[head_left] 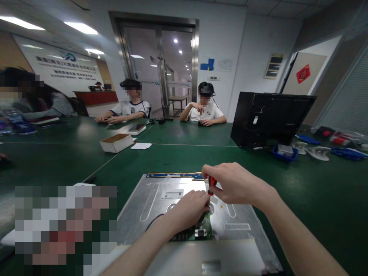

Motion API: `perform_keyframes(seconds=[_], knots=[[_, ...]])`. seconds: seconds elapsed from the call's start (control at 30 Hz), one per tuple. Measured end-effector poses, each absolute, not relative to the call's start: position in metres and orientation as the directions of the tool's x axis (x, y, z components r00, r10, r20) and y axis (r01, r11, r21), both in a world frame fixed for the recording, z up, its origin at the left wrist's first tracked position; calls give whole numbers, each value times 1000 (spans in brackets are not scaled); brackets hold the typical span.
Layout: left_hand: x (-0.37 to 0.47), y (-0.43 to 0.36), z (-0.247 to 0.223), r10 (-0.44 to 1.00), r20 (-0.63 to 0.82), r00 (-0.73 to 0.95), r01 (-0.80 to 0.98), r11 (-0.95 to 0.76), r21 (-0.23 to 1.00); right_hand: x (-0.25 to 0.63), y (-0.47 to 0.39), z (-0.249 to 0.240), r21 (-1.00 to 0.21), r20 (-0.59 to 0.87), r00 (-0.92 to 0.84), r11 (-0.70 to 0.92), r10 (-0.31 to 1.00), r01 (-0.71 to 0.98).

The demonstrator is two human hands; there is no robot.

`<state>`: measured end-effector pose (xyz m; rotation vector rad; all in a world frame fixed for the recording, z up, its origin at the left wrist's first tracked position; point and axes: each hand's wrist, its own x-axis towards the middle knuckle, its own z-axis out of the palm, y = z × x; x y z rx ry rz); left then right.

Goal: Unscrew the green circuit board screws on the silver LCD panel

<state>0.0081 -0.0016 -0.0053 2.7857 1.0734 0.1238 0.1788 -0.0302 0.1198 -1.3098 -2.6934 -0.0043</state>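
A screwdriver with a red and black handle is gripped in the closed fingers of my right hand, its shaft pointing down. My left hand lies low over the green circuit board, with its fingers curled together beside the shaft; what they pinch, if anything, is hidden. Under both hands is a flat silver metal display panel, with a blue circuit strip along its far edge. The screwdriver's tip is hard to see behind my left fingertips.
Beyond the panel stand an open white box and a black monitor at right. A blue tray sits by the monitor. Several people sit around the green table. A blurred-out patch covers the lower left.
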Motion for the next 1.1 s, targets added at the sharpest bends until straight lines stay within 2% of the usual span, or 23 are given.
perform_keyframes(seconds=[0.37,1.1], knots=[[7,-2,-4,676,21,737,667,-732,141,177,-32,125,-56,93,-584,590,806,806],[7,-4,-1,671,11,741,657,-729,193,176,-29,123,-20,117,-553,559,825,829]])
